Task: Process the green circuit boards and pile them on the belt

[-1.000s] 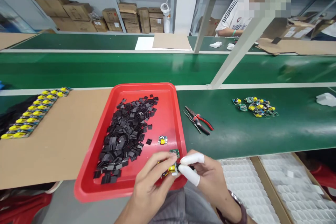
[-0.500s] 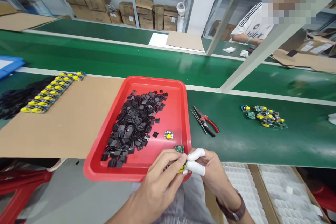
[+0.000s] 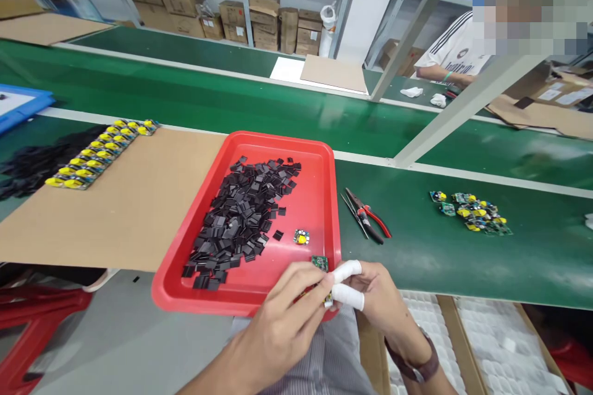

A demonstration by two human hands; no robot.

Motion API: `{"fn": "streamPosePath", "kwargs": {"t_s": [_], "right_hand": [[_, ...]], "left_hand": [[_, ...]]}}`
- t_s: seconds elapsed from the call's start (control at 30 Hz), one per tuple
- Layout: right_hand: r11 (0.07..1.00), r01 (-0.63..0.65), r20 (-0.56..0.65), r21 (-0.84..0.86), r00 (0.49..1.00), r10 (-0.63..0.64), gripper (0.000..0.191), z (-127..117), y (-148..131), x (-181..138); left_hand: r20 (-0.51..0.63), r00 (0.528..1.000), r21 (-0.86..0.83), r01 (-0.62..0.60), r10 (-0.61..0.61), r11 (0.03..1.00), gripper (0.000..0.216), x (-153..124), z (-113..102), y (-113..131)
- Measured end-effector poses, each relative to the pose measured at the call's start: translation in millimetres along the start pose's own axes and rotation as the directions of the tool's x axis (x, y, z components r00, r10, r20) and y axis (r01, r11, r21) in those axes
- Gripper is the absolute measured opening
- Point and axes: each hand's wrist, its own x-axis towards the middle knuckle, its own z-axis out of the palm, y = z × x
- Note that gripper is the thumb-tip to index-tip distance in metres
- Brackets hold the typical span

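Both my hands meet at the near right corner of a red tray (image 3: 319, 154). My left hand (image 3: 282, 327) and my right hand (image 3: 375, 299), which wears white finger cots on two fingers, pinch a small circuit board (image 3: 324, 297) with a yellow part between them; it is mostly hidden by my fingers. A green board (image 3: 319, 262) lies just above my fingertips. Another small board with a yellow part (image 3: 301, 237) rests on the tray floor. A heap of black square pieces (image 3: 245, 216) fills the tray's left half.
Red-handled pliers (image 3: 370, 219) lie right of the tray on the green bench. A cluster of boards (image 3: 472, 213) sits further right, rows of yellow-topped boards (image 3: 97, 154) on cardboard at left. White compartment trays (image 3: 504, 345) lie below. Another person (image 3: 456, 52) works across the belt.
The view has shifted left and tilted, so the tray and hands sit slightly further right. My hands keep pinching the small board together, now lower over the tray's near edge.
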Motion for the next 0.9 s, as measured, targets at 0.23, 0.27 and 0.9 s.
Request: {"fn": "streamPosePath", "kwargs": {"t_s": [0.23,0.27,0.9], "right_hand": [[0.995,-0.014,-0.087,0.095,0.996,0.022,0.023,-1,13,3],[0.995,-0.015,-0.083,0.100,0.996,0.024,0.024,-1,14,3],[0.978,0.167,-0.115,-0.123,0.977,-0.181,0.031,11,10,-16]], "left_hand": [[-0.001,0.988,-0.034,0.153,-0.154,0.988,0.051,-2,-6,-4],[-0.005,0.990,-0.047,0.139,-0.140,0.989,0.050,-2,-6,-3],[-0.357,0.929,0.046,0.121,-0.096,0.992,0.043,-3,11,-9]]}}
